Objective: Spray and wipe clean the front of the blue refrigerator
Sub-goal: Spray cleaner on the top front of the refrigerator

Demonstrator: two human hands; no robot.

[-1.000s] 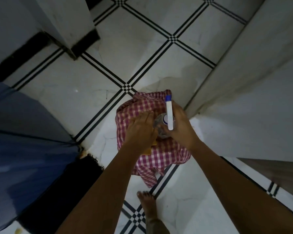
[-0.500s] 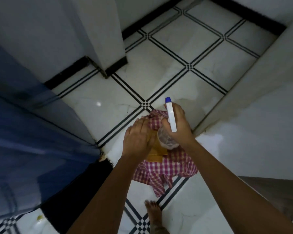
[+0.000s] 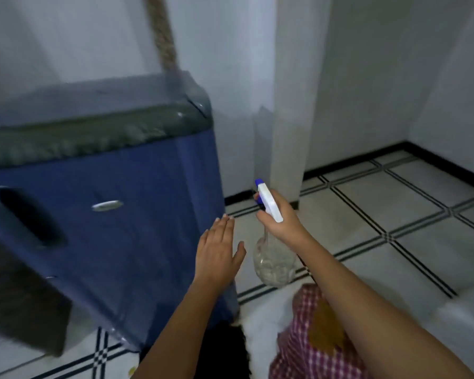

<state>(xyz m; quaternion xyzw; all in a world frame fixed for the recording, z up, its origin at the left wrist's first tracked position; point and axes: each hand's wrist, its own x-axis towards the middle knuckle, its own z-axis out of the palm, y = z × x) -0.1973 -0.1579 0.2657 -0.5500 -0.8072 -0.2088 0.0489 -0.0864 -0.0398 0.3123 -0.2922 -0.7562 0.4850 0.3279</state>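
Note:
The blue refrigerator (image 3: 126, 242) fills the left half of the view, with a grey top, a dark recessed handle at its left and a small silver badge. My right hand (image 3: 279, 220) grips the neck of a clear spray bottle (image 3: 274, 262) with a white and blue nozzle, held just right of the fridge's front edge. My left hand (image 3: 219, 253) hovers with straight fingers beside the fridge's right edge and holds nothing. A pink checked cloth (image 3: 307, 348) hangs under my right forearm; what holds it is hidden.
A white pillar (image 3: 288, 105) stands right behind the fridge's right side. White floor tiles with black lines (image 3: 394, 228) spread to the right. A black mat (image 3: 222, 348) lies at the fridge's foot. A rope (image 3: 163, 34) hangs against the wall above.
My view has swung up from the floor to the fridge. My left hand let go of the cloth and bottle and spread flat. My right hand raised the bottle towards the fridge.

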